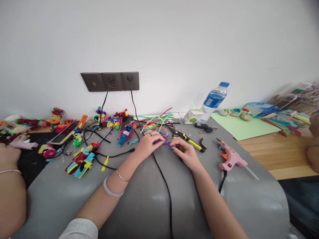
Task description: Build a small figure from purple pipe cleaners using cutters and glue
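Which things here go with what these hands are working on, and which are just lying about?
With the job:
purple strand, held in left hand and right hand
probably also loose strands, pliers, glue gun

Seemingly just lying about:
bottle
carton
keys

Directions taken from the view's centre. At 10 o'clock: three dark wall plates (109,81) in a row, two carrying black plugs (130,78). Between 2 and 3 o'clock: a blue-capped water bottle (213,99), a printed carton (191,117) beside its base. At 3 o'clock: keys (206,128); farther out, a pale green sheet (245,128). At 9 o'clock: a phone (65,133).
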`<state>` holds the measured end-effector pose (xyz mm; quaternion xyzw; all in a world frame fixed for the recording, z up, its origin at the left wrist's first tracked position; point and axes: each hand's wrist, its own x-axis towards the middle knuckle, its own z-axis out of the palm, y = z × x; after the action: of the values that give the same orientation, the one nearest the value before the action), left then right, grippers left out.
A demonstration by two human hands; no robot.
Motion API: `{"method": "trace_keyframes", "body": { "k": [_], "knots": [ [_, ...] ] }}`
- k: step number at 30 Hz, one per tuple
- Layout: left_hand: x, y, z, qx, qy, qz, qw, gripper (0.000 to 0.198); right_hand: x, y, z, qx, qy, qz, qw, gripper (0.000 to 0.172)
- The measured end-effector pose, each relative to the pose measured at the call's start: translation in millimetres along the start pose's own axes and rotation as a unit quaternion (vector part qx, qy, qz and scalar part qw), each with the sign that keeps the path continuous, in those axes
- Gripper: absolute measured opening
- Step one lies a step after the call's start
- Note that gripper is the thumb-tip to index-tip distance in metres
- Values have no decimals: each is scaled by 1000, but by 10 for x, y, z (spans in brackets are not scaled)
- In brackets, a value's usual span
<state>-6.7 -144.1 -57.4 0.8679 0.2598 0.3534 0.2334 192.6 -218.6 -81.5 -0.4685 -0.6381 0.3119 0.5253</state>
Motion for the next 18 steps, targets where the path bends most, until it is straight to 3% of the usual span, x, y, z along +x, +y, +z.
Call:
{"method": "trace_keyframes", "body": {
  "k": [18],
  "knots": [
    [5,22,7,-4,-1,-3,1000,10,-9,31,22,-29,19,-14,999,14]
  ]
}}
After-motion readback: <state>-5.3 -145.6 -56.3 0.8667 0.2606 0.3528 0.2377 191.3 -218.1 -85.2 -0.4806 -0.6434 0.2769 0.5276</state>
